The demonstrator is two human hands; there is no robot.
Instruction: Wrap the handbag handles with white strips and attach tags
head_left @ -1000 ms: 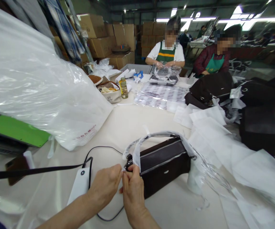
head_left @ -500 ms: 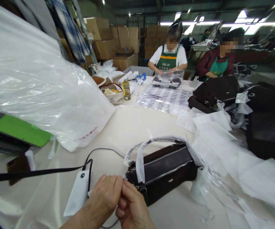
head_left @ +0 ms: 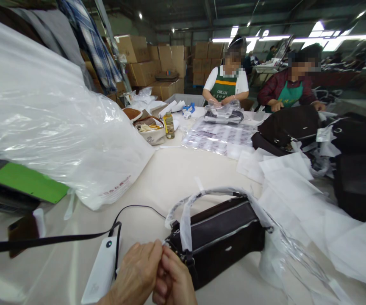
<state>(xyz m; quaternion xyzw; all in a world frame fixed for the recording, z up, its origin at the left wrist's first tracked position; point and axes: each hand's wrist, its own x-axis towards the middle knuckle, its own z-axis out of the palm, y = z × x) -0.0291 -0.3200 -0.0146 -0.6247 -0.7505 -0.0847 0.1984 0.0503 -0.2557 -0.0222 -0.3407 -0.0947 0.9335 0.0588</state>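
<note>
A dark brown handbag [head_left: 224, 241] lies on the pale table in front of me, its handles [head_left: 187, 220] wrapped in white film. At its left end my left hand [head_left: 138, 269] and my right hand [head_left: 176, 271] meet, fingertips pinched together. Whatever sits between the fingers is too small and covered to make out; it is close to the metal hardware at the bag's end. Left of my hands lies a white, flat device [head_left: 100, 271] with a black strap and a thin black cable.
A large white plastic bag [head_left: 59, 127] bulges over the left side. White tissue sheets [head_left: 310, 203] and more dark bags [head_left: 287, 127] cover the right. Clear printed plastic [head_left: 214, 135], a bottle [head_left: 169, 126] and two co-workers [head_left: 225, 87] are across the table.
My view has tilted slightly, so the scene sits a little lower. My hands stay pinched at the bag's end. The right co-worker's hands now show on a dark bag.
</note>
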